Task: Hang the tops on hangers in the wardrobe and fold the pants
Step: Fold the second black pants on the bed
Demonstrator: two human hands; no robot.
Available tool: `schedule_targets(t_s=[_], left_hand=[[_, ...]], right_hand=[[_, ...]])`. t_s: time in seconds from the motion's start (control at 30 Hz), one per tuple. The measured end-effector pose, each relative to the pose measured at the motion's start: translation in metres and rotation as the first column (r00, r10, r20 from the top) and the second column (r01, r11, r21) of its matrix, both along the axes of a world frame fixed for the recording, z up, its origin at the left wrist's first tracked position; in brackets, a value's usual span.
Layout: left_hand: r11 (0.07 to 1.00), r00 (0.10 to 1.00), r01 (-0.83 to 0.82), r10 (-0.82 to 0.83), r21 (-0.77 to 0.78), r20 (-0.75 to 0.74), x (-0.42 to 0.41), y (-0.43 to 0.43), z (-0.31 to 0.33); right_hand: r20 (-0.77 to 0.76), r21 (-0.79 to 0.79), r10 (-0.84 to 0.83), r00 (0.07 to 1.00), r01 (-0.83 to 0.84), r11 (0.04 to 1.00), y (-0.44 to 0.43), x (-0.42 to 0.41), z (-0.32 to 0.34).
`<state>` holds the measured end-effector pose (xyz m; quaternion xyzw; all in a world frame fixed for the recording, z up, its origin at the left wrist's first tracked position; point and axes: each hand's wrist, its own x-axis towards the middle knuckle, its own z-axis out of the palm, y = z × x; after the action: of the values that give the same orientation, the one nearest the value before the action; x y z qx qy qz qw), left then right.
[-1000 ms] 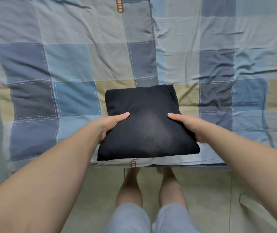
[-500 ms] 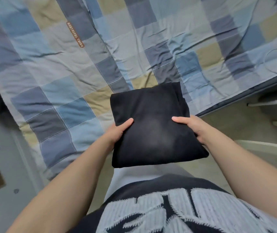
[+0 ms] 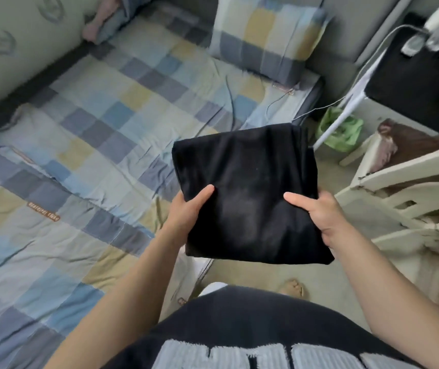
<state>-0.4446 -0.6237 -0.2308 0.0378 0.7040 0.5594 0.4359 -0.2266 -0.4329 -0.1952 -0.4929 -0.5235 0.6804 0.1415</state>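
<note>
The soft black pants (image 3: 247, 193), folded into a thick rectangular bundle, are held level in the air in front of the person's chest. They sit above the near corner of the bed and the strip of pale floor (image 3: 242, 272) beside it, touching neither.

The left hand (image 3: 186, 217) grips the bundle's left edge and the right hand (image 3: 319, 211) grips its right edge. Each thumb lies flat on top of the cloth. The fingers are tucked underneath and hidden, so how they lie cannot be told.

The folding looks finished, since the edges are square and no leg hangs loose. The step in hand is most likely carrying the bundle to where it will be stored.

To the left lies the bed with a blue, grey and yellow checked quilt (image 3: 80, 155) and a matching checked pillow (image 3: 263, 35) at its head. A white slatted wooden chair (image 3: 399, 187) stands to the right, with a crumpled green plastic bag (image 3: 343, 131) on the floor beyond it. No wardrobe or shelf is in view.

The next move calls for keeping both grips even and the bundle flat so the layers do not slide apart. It should then be set down whole on a flat resting place, not dropped.
</note>
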Motion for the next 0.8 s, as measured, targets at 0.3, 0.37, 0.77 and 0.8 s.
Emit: schedule_targets(t_s=[0.3,0.37,0.77,0.8], left_hand=[[0.955,0.947,0.251,-0.21,0.156,-0.241,0.123,0.196,0.082],[0.938,0.935,0.294,-0.243,0.181,-0.259,0.157,0.237,0.094],[0.734,0.75,0.636,-0.515,0.239,-0.414,0.365,0.441,0.157],[0.708,0.727,0.664,-0.536,0.239,-0.43,0.382,0.456,0.16]], right_hand=[[-0.205,0.185,-0.16,0.966,0.199,0.962,0.131,0.172,0.068],[-0.235,0.206,-0.186,0.954,0.236,0.95,0.158,0.213,0.082],[-0.366,0.183,-0.537,0.76,0.624,0.759,0.243,0.44,0.123],[-0.373,0.17,-0.571,0.731,0.659,0.733,0.246,0.455,0.123]])
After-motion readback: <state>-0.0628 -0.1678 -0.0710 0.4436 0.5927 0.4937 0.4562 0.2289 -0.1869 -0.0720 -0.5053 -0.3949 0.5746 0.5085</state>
